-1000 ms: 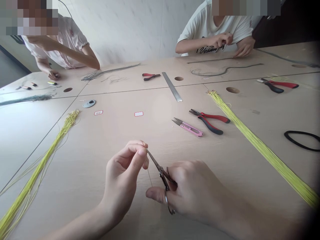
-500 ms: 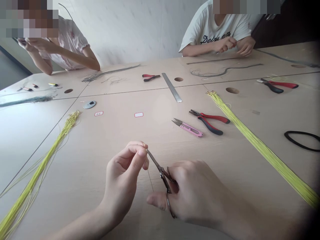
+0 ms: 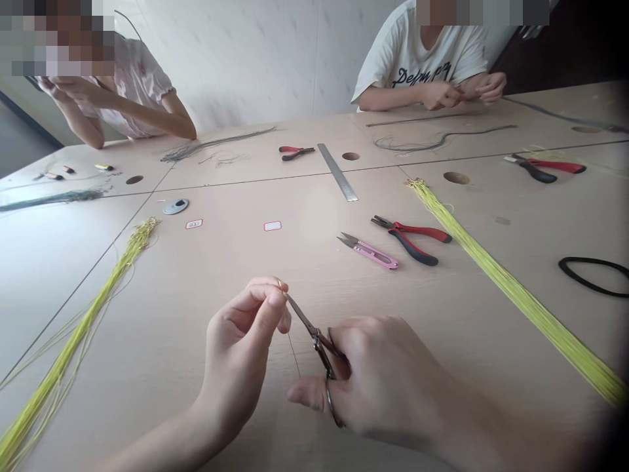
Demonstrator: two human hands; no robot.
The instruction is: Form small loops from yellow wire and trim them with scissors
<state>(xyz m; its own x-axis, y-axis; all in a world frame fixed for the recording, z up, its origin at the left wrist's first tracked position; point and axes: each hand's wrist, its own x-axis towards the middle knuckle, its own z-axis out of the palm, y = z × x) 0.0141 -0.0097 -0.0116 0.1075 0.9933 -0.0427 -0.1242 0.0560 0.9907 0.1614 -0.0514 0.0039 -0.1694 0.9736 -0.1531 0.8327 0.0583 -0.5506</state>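
My left hand [image 3: 240, 347] is closed in a pinch, thumb against fingertips, on a thin cord [image 3: 293, 351] that hangs below the fingers. A small gold-coloured bit [image 3: 280, 284] shows at the top of the pinch. My right hand [image 3: 383, 373] grips a pair of small metal scissors [image 3: 307, 319], thumb and fingers in the handle loops. The blades look closed or nearly so, and their tips meet my left fingertips beside the cord. Whether the cord lies between the blades is too small to tell.
Yellow cord bundles lie left [image 3: 93, 314] and right [image 3: 511, 282]. Ahead are pink thread snips [image 3: 371, 252], red-and-black pliers [image 3: 413, 239], a steel ruler [image 3: 337, 172] and a white label [image 3: 272, 226]. A black loop [image 3: 594, 275] lies at right. Two people sit across the table.
My left hand and the scissor tips have shifted very slightly left. The hands of the person across at right have moved a little. Both my grips are the same.
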